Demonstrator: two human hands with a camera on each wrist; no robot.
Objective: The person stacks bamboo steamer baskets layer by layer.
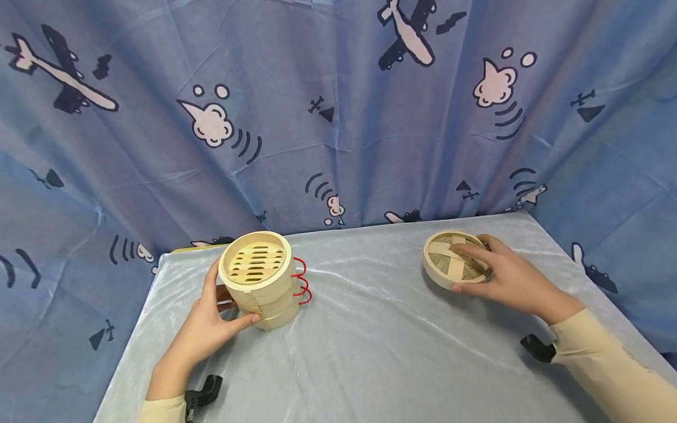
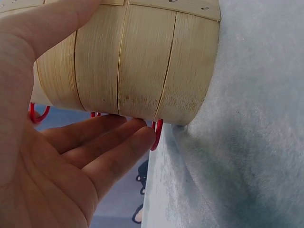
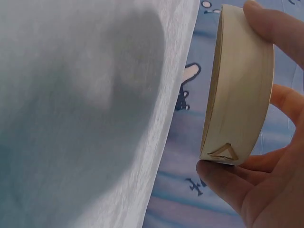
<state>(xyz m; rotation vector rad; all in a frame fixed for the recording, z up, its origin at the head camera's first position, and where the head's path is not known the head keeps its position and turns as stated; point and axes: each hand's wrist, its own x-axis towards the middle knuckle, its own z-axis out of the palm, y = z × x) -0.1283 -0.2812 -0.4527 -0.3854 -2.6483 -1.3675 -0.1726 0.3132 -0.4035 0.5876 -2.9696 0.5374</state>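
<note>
At the left of the head view stands a bamboo steamer [image 1: 268,302] of stacked tiers, its slatted top tier uncovered and red loops [image 1: 302,282] on its right side. My left hand [image 1: 203,326] grips it, thumb on the near side and fingers round the far side. In the left wrist view the steamer's wall [image 2: 142,61] reaches down to the cloth, fingertips against it by a red loop [image 2: 157,134]. My right hand [image 1: 510,282] holds the round woven bamboo lid [image 1: 441,276] by its rim. The right wrist view shows the lid's side band [image 3: 242,85] raised above the cloth.
A pale grey velvety cloth [image 1: 359,352] covers the table. Behind and at both sides hangs a blue curtain [image 1: 338,117] printed with planes and clouds. Black wrist mounts [image 1: 538,348] sit at both cuffs. A yellow strip [image 1: 198,248] shows at the back left edge.
</note>
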